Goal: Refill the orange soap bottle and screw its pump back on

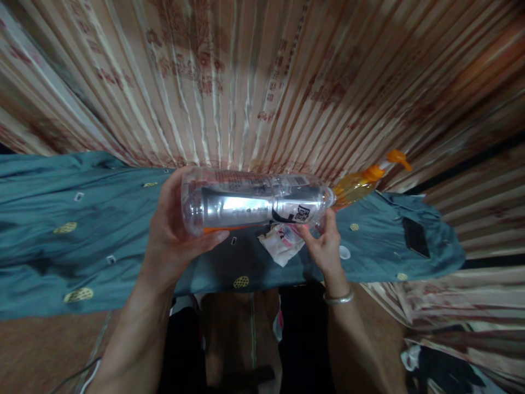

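Observation:
A large clear plastic bottle point(246, 202) with a silver label lies sideways in the air between my hands, its neck pointing right. My left hand point(170, 224) wraps round its base, the thumb along the near side. Near the neck, my right hand point(324, 241) grips the bottle from below and the near side. Just beyond the neck, a pump bottle point(355, 187) of yellow liquid with an orange pump head leans to the right; the bottle's mouth overlaps its lower end in view. A crumpled white and pink packet point(282, 246) lies below the bottle, partly hidden by it.
Teal patterned cloth point(106, 230) covers the narrow surface. A small white round cap point(345, 252) lies right of my right hand, and a dark phone point(415, 237) farther right. A pleated curtain point(246, 82) hangs behind. Dark clothing point(447, 369) lies at the lower right.

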`<control>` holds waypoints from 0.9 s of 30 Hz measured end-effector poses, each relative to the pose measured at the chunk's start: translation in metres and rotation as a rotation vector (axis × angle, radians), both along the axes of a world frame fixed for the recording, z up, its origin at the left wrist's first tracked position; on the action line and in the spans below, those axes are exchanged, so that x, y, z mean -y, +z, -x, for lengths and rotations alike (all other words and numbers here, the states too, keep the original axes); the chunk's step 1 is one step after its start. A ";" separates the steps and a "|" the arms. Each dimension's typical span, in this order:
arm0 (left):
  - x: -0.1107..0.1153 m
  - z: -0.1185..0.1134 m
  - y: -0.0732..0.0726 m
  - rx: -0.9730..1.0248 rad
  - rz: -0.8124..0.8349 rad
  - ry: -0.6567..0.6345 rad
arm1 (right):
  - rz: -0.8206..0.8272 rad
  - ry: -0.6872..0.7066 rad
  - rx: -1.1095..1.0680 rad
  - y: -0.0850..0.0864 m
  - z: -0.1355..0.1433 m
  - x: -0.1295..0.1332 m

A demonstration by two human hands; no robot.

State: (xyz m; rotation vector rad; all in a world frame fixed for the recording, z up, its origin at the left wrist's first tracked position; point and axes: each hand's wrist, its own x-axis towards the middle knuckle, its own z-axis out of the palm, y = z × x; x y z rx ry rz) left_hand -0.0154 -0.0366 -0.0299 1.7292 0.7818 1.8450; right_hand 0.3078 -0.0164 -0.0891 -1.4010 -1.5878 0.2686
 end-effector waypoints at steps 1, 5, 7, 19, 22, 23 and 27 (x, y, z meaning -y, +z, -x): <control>0.000 0.000 0.000 0.000 0.004 0.000 | 0.002 -0.004 0.000 0.000 0.000 0.000; 0.000 -0.001 -0.001 0.027 0.023 -0.008 | 0.003 -0.013 -0.005 -0.001 0.000 0.000; -0.001 -0.001 -0.002 0.033 0.024 -0.006 | 0.005 -0.009 -0.005 -0.001 0.000 0.000; 0.000 0.000 -0.003 0.020 0.032 0.001 | 0.029 0.005 -0.023 0.003 0.001 0.001; 0.000 0.000 -0.003 0.016 0.026 0.012 | 0.024 0.005 -0.033 0.003 0.001 0.001; 0.000 0.000 -0.003 0.014 0.025 0.016 | 0.024 0.004 -0.036 0.002 0.001 0.001; 0.000 0.000 -0.001 0.010 0.025 0.016 | 0.026 -0.007 -0.019 0.002 0.001 0.001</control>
